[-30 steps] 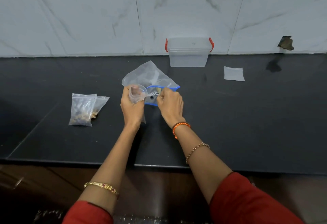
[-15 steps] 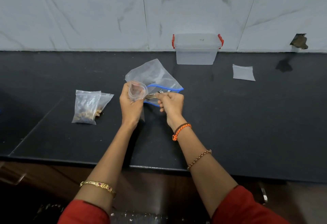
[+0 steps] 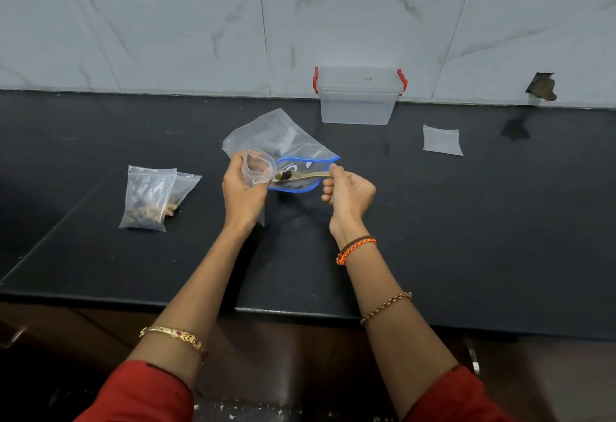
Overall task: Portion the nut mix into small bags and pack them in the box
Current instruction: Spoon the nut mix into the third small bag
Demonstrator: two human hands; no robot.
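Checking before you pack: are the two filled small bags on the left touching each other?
Touching. The head view shows the front filled bag overlapping the rear filled bag, no gap between.

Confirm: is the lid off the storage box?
No, the lid sits closed on the clear storage box by the wall, red latches at both ends.

White print on blue-rimmed zip bag (image 3: 301, 168), too blurred to read; no other text.

A home kitchen, by its black stone counter (image 3: 466, 221) against a marble-tiled wall (image 3: 166, 21).
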